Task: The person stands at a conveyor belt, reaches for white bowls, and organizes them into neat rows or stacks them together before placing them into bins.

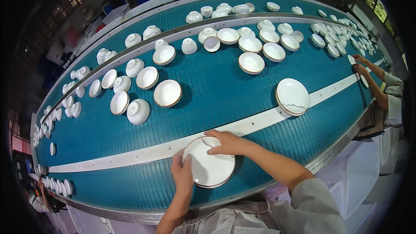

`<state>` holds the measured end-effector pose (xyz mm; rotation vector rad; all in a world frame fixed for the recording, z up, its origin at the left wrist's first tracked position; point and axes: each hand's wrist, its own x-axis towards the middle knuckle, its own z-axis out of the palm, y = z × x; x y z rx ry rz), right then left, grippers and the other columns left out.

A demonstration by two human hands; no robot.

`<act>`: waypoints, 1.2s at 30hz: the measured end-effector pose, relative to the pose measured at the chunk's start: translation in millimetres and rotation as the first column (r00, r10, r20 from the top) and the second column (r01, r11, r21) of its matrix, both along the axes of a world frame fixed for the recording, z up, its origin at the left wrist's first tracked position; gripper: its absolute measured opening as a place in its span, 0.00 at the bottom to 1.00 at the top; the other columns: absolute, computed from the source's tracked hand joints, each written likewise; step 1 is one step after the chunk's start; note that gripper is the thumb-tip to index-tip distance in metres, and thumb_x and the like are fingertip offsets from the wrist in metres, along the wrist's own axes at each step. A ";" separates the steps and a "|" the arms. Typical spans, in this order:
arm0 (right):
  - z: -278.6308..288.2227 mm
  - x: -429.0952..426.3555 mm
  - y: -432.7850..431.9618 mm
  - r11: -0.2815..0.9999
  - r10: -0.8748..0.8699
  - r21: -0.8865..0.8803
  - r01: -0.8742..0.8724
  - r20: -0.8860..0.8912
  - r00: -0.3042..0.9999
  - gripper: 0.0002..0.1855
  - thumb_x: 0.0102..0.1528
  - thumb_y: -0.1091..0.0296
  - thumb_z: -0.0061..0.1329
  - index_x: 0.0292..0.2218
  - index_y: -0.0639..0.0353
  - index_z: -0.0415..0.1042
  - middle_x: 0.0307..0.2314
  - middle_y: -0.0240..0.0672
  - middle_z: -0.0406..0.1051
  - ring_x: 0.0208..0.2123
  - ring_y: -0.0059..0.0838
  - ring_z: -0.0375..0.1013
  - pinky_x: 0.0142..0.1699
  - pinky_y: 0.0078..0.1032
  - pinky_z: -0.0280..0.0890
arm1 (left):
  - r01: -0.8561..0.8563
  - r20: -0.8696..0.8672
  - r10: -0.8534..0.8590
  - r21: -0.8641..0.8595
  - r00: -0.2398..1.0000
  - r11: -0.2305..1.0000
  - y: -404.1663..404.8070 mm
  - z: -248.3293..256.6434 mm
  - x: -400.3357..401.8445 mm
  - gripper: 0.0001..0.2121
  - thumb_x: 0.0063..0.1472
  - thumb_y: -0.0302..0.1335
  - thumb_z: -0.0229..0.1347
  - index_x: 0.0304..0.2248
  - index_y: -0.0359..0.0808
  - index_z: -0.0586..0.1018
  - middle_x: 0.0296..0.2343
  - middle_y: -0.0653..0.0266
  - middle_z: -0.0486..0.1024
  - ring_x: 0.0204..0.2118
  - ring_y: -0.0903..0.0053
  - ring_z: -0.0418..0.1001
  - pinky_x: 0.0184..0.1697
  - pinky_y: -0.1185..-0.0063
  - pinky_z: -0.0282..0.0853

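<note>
A white ceramic plate [213,165] with a brown rim is between my two hands, over the near lane of a teal conveyor belt [130,185]. A second rim shows along its lower edge, so it may be more than one plate. My left hand [182,166] grips its left edge, thumb on the upper face. On the far right edge, my right hand [226,142] has its fingers around the rim and its thumb on top. Farther right, a small stack of white plates [292,91] straddles the white divider strip [253,123]; a jagged line crosses its top plate near the front.
Many white bowls [251,63] stand upright or upside down on the middle lane. Beyond a metal rail [182,27], more bowls sit on the far lane. At right, a co-worker's hands [359,65] hold plates. A row of plates [58,186] stands at the left end.
</note>
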<state>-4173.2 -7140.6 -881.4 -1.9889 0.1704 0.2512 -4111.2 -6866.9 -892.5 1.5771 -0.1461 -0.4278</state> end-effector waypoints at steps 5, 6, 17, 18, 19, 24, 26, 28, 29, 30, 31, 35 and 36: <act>62.5 -108.1 -101.8 0.918 -0.393 0.051 0.392 0.003 0.920 0.31 0.62 0.49 0.69 0.57 0.66 0.83 0.45 0.51 0.86 0.48 0.39 0.84 0.56 0.36 0.77 | 0.241 0.254 -0.245 0.047 0.936 0.969 -65.9 31.0 29.6 0.19 0.80 0.31 0.56 0.64 0.31 0.80 0.57 0.56 0.80 0.58 0.67 0.79 0.66 0.70 0.71; 55.5 -138.6 -133.3 0.806 -0.578 0.153 0.572 -0.004 0.816 0.26 0.63 0.57 0.69 0.56 0.64 0.84 0.41 0.41 0.86 0.42 0.29 0.84 0.51 0.33 0.78 | 0.138 0.467 -0.187 0.138 0.864 0.981 -85.6 40.4 72.1 0.20 0.81 0.33 0.55 0.64 0.30 0.79 0.58 0.54 0.79 0.59 0.67 0.78 0.66 0.70 0.71; 2.4 -268.4 -381.8 0.249 -0.870 -0.641 0.727 0.181 0.458 0.38 0.66 0.52 0.66 0.64 0.76 0.76 0.55 0.55 0.81 0.56 0.50 0.82 0.60 0.44 0.76 | -0.255 0.345 -0.635 0.939 0.691 0.232 -79.4 36.8 415.9 0.58 0.56 0.53 0.75 0.80 0.44 0.61 0.70 0.52 0.73 0.75 0.49 0.64 0.75 0.47 0.53; 16.0 -254.9 -369.2 0.175 -0.843 -0.854 0.490 0.127 0.522 0.39 0.65 0.51 0.67 0.65 0.75 0.75 0.58 0.57 0.80 0.60 0.53 0.80 0.64 0.47 0.74 | -0.128 0.231 -0.607 0.970 0.760 0.208 -84.9 33.0 414.6 0.57 0.56 0.54 0.75 0.79 0.45 0.62 0.63 0.53 0.81 0.71 0.52 0.70 0.75 0.48 0.50; 25.3 -237.7 -343.4 0.094 -0.703 -0.861 0.499 0.298 0.645 0.43 0.62 0.49 0.69 0.68 0.69 0.73 0.68 0.62 0.69 0.70 0.61 0.68 0.72 0.53 0.65 | -0.185 0.267 -0.681 0.964 0.682 0.193 -81.1 32.2 414.4 0.54 0.56 0.52 0.75 0.77 0.42 0.67 0.58 0.52 0.85 0.66 0.53 0.77 0.73 0.52 0.58; 11.5 -173.4 -269.6 0.252 -0.184 -0.948 0.196 0.152 0.971 0.35 0.58 0.58 0.68 0.65 0.54 0.80 0.76 0.62 0.54 0.78 0.63 0.53 0.75 0.76 0.52 | -0.174 0.466 -0.723 0.879 0.509 0.445 -68.5 21.5 393.0 0.41 0.61 0.39 0.72 0.71 0.36 0.75 0.56 0.45 0.84 0.58 0.49 0.82 0.63 0.61 0.76; -8.7 -171.7 -289.9 0.170 -0.190 -0.973 0.158 0.125 0.974 0.29 0.60 0.68 0.62 0.63 0.55 0.82 0.77 0.63 0.52 0.79 0.64 0.51 0.74 0.77 0.55 | -0.198 0.494 -0.723 0.866 0.483 0.459 -67.6 14.6 363.3 0.37 0.65 0.34 0.69 0.71 0.34 0.75 0.52 0.44 0.84 0.54 0.47 0.82 0.60 0.60 0.77; -7.9 -178.8 -307.8 0.257 -0.237 -0.936 0.239 0.178 0.955 0.27 0.59 0.75 0.57 0.60 0.57 0.84 0.78 0.64 0.49 0.80 0.64 0.51 0.73 0.77 0.56 | -0.190 0.523 -0.705 0.846 0.479 0.498 -53.3 14.0 327.7 0.37 0.67 0.33 0.68 0.73 0.35 0.72 0.49 0.42 0.83 0.50 0.46 0.82 0.55 0.57 0.77; -14.6 -182.8 -334.7 0.208 -0.194 -0.932 0.296 0.257 0.947 0.27 0.58 0.76 0.58 0.59 0.57 0.84 0.78 0.63 0.50 0.79 0.63 0.52 0.72 0.77 0.58 | -0.202 0.528 -0.705 0.844 0.473 0.497 -44.6 15.6 310.9 0.38 0.68 0.32 0.67 0.74 0.35 0.70 0.48 0.41 0.83 0.49 0.46 0.82 0.54 0.56 0.77; -18.8 -190.2 -353.9 0.204 -0.182 -0.921 0.332 0.298 0.937 0.28 0.57 0.77 0.58 0.59 0.57 0.84 0.78 0.62 0.50 0.79 0.62 0.53 0.72 0.76 0.58 | -0.219 0.534 -0.701 0.842 0.472 0.494 -37.0 17.5 291.3 0.39 0.68 0.30 0.67 0.75 0.35 0.68 0.46 0.41 0.83 0.47 0.46 0.82 0.53 0.56 0.77; -20.9 -210.5 -378.2 0.180 -0.183 -0.921 0.346 0.314 0.931 0.28 0.56 0.78 0.58 0.58 0.56 0.84 0.78 0.60 0.51 0.79 0.61 0.54 0.73 0.74 0.59 | -0.203 0.493 -0.693 0.864 0.526 0.461 -51.5 9.1 260.0 0.35 0.68 0.28 0.66 0.72 0.33 0.72 0.43 0.43 0.83 0.46 0.47 0.82 0.50 0.56 0.77; -14.8 -282.4 -489.6 0.168 -0.289 -0.936 0.308 0.252 0.924 0.32 0.55 0.83 0.54 0.60 0.54 0.83 0.78 0.54 0.53 0.79 0.58 0.55 0.74 0.69 0.60 | -0.159 0.516 -0.740 0.851 0.433 0.500 -50.2 18.5 159.1 0.20 0.70 0.24 0.62 0.59 0.29 0.82 0.41 0.44 0.84 0.44 0.45 0.82 0.47 0.55 0.76; -16.7 -311.2 -526.9 0.149 -0.333 -0.937 0.316 0.253 0.908 0.34 0.54 0.84 0.54 0.61 0.53 0.82 0.79 0.53 0.52 0.79 0.58 0.55 0.75 0.69 0.60 | -0.227 0.582 -0.678 0.808 0.449 0.544 -48.6 15.1 135.0 0.15 0.71 0.24 0.60 0.55 0.29 0.83 0.40 0.43 0.85 0.42 0.43 0.82 0.47 0.55 0.76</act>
